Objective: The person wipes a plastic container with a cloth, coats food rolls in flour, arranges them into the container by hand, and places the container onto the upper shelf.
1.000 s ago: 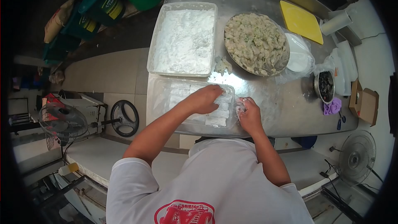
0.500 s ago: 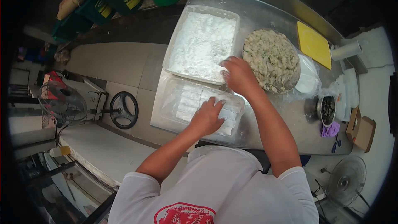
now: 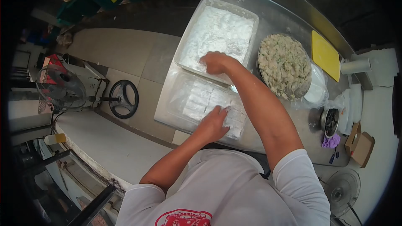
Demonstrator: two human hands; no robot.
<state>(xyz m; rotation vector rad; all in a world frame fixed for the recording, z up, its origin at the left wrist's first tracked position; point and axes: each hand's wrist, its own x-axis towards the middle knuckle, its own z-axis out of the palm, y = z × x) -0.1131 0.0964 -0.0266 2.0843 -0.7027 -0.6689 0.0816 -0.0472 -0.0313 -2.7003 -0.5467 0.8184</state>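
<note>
A pale rectangular tray [image 3: 181,54] holds white flour-like powder [image 3: 220,29]. At its near side my right hand [image 3: 218,63] reaches in, fingers curled down and together at the powder; what is between them, if anything, is hidden. Closer to my body, a clear plastic container [image 3: 173,100] holds rows of white-dusted blocks [image 3: 197,104]. My left hand [image 3: 214,124] rests over the right-hand rows, its thumb and fingers apart and the fingertips touching the blocks. White powder coats some fingertips.
Right of the tray stands a round bowl heaped with a pale, green-flecked mixture [image 3: 284,65]. Beyond it lie a yellow board [image 3: 325,55], a plastic-wrapped white stack [image 3: 317,86], a metal pot with dark contents [image 3: 331,121] and a purple cloth [image 3: 331,141]. A raised metal edge backs the table.
My right hand has moved left from the tray's right edge to the powder at its near side. My left hand stays over the blocks. The whole view has shifted slightly.
</note>
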